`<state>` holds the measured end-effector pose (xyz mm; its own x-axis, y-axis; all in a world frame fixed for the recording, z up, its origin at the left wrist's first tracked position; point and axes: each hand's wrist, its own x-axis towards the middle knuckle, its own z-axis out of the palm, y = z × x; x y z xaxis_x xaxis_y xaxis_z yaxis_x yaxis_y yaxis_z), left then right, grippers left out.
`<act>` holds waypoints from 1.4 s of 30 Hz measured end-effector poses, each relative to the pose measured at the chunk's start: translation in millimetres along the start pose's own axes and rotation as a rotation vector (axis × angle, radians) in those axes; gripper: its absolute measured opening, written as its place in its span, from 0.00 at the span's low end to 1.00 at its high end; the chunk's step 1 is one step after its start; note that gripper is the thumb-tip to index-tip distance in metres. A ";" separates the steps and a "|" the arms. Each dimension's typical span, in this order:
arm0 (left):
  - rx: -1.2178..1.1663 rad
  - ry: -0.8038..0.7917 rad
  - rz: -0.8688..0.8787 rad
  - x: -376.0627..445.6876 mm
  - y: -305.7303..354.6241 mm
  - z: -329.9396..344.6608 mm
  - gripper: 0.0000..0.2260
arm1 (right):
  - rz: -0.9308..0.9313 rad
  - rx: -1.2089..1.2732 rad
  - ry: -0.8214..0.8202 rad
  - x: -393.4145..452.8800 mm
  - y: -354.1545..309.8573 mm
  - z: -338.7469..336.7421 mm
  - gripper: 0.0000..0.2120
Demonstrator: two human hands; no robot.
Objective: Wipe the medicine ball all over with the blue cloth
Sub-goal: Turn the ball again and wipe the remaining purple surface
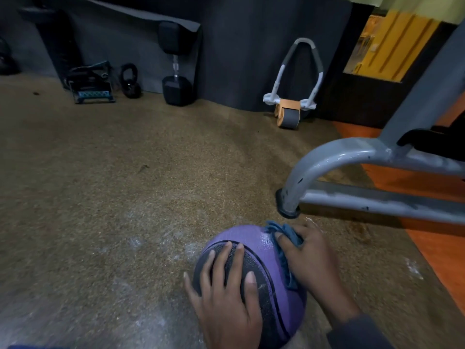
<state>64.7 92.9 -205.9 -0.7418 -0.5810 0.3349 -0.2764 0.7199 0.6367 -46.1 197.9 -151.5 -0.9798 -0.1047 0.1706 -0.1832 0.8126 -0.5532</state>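
Note:
A purple and black medicine ball (264, 244) rests on the speckled brown floor at the bottom centre. My left hand (226, 298) lies flat on its black top panel, fingers spread, holding the ball steady. My right hand (309, 258) presses a crumpled blue cloth (284, 235) against the ball's right side. Part of the cloth is hidden under my palm, and a strip of it hangs down along the ball.
A grey steel machine frame (327, 159) with a black foot stands just right of the ball. Against the dark back wall are an ab roller (289, 114), an upright dumbbell (176, 71), a kettlebell (130, 81) and a small step device (91, 84). Orange flooring (442, 248) runs along the right.

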 end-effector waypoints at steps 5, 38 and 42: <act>-0.011 -0.087 -0.113 17.7 19.6 -3.9 0.22 | -0.011 0.027 0.069 -4.0 4.6 8.2 0.07; -0.045 -0.167 0.029 22.1 14.0 -15.2 0.23 | -0.322 -0.156 0.024 -40.9 -16.6 -7.2 0.16; -0.055 -0.164 0.040 22.3 9.7 -17.3 0.24 | -0.109 0.029 -0.064 -11.6 -8.0 -6.7 0.10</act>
<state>56.0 80.3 -180.1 -0.8424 -0.4795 0.2459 -0.2142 0.7167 0.6637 -32.7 196.4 -143.6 -0.9570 -0.2285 0.1789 -0.2900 0.7778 -0.5576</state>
